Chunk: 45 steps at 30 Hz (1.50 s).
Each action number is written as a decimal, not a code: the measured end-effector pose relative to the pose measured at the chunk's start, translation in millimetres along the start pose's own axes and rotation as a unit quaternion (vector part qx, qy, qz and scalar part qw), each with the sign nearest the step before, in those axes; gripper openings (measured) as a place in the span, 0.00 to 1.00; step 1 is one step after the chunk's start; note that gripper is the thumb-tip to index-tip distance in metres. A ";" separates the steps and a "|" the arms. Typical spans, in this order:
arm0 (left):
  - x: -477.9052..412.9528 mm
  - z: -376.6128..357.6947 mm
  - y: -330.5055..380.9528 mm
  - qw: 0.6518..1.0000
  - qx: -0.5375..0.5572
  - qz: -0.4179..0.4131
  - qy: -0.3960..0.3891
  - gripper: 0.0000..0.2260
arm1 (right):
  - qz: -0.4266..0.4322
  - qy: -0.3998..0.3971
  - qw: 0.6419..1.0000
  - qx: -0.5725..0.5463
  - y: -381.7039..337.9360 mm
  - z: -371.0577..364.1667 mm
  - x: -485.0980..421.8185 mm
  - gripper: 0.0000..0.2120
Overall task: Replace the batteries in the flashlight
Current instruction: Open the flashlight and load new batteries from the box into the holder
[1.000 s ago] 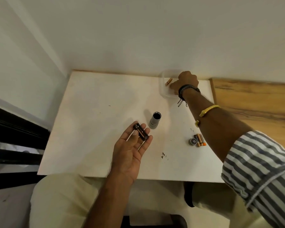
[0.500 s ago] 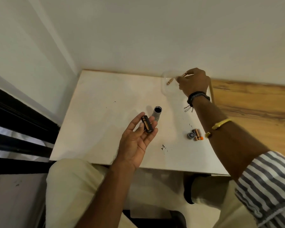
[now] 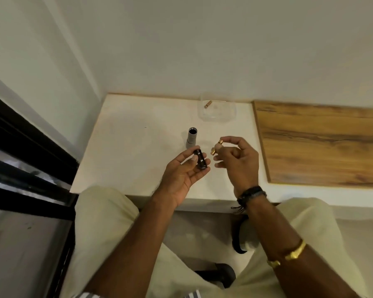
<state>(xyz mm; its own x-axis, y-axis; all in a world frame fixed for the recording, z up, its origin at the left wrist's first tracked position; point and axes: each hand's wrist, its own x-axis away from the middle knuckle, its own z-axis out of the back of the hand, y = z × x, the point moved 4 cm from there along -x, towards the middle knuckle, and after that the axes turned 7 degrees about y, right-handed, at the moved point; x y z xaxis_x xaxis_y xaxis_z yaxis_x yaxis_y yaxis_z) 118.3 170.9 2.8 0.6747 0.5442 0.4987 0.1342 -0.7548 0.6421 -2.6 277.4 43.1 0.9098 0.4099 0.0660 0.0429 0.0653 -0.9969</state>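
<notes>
Pinching the black battery holder [image 3: 200,161] just in front of the opened flashlight body [image 3: 191,137], left grip [image 3: 181,175] presents it; right grip [image 3: 239,163] pinches a gold battery [image 3: 216,147] alongside, not yet loaded.

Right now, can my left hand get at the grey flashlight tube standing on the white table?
Probably yes: the grey flashlight tube stands just beyond the left hand, nothing between them. But that hand holds the black battery holder, so gripping the tube looks awkward.
</notes>
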 end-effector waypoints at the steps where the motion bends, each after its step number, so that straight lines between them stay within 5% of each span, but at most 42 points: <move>1: 2.3 -1.8 -2.8 1.000 -0.006 0.001 -0.005 0.13 | 0.013 -0.001 1.000 -0.002 0.1 3.5 6.5 0.08; 14: 5.7 0.0 -7.4 1.000 -0.017 -0.014 -0.016 0.12 | 0.138 -0.025 0.988 0.069 -6.3 9.9 25.2 0.06; 27: 6.3 0.6 -5.7 0.997 -0.059 -0.036 -0.020 0.11 | 0.160 -0.107 0.968 0.161 -0.1 7.0 23.6 0.06; 37: 9.7 0.3 -6.6 0.995 -0.088 -0.043 -0.037 0.12 | 0.093 -0.116 0.980 0.131 4.9 5.3 17.2 0.05; 45: 5.7 2.3 -1.0 0.997 -0.064 -0.037 0.031 0.12 | 0.045 -0.092 0.991 0.082 16.8 -2.6 12.5 0.06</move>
<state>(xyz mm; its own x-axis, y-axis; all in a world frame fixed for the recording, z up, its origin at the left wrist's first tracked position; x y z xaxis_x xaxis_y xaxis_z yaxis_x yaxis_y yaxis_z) 123.7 174.0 3.6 0.6198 0.6211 0.4797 0.0849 -0.6607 0.7458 10.5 281.3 27.1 0.8156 0.5786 -0.0010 -0.1165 0.1626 -0.9798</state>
